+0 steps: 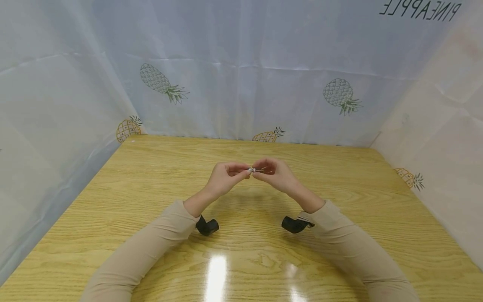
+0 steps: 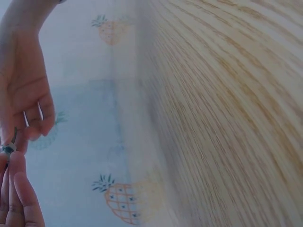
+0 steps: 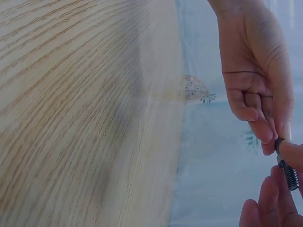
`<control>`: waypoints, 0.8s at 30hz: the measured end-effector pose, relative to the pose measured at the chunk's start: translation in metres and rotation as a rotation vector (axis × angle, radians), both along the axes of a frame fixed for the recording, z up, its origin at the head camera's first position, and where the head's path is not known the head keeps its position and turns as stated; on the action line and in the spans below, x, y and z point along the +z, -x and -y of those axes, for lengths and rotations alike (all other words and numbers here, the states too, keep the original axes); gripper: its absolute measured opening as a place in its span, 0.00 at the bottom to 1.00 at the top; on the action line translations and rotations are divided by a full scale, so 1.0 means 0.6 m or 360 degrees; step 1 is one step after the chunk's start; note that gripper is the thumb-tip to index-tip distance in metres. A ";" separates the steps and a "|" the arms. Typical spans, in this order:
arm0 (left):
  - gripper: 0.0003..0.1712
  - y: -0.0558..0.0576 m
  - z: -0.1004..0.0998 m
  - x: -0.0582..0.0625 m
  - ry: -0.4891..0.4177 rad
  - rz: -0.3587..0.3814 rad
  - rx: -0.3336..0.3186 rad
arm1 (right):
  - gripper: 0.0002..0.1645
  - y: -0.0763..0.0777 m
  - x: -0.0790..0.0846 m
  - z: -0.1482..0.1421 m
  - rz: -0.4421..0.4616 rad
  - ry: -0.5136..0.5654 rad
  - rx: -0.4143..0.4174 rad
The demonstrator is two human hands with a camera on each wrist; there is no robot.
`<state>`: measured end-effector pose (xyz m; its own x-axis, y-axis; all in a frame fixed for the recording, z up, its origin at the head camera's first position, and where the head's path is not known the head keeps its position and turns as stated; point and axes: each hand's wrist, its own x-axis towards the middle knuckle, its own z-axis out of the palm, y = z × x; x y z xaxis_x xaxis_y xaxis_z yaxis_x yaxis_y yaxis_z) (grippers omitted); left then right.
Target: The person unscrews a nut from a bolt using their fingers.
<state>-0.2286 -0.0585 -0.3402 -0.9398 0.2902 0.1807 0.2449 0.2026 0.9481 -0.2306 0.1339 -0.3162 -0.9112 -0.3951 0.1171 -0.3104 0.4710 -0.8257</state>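
Both hands meet in front of the person, raised over the table, with a small metal bolt (image 1: pixel 258 170) between their fingertips. In the right wrist view the threaded shank of the bolt (image 3: pixel 290 176) points down toward the right palm, and its dark head end sits at the left fingertips. The left hand (image 1: pixel 222 179) pinches the head end between thumb and fingers. With thumb and fingertips, the right hand (image 1: pixel 278 176) pinches the bolt near its thicker middle part, partly hidden by the thumb. Its other fingers curve loosely around the shank's free end.
The wood-grain table (image 1: pixel 151 188) extends under both arms. Black wrist mounts (image 1: pixel 206 226) hang below the sleeves, close over the tabletop. A pale curtain (image 1: pixel 237 96) with pineapple prints encloses the back and sides. Light glares off the table's near part.
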 end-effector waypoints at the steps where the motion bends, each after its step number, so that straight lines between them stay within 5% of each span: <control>1: 0.14 0.000 0.000 0.000 -0.0004 0.0005 0.0000 | 0.16 0.000 0.000 0.000 0.0000 0.0004 -0.0004; 24: 0.14 0.000 0.000 -0.001 -0.0001 -0.0026 -0.0004 | 0.15 0.002 -0.001 0.000 0.0048 0.0002 -0.0022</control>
<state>-0.2286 -0.0583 -0.3409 -0.9360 0.2924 0.1961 0.2607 0.2014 0.9442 -0.2320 0.1336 -0.3169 -0.9197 -0.3823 0.0898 -0.2787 0.4741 -0.8352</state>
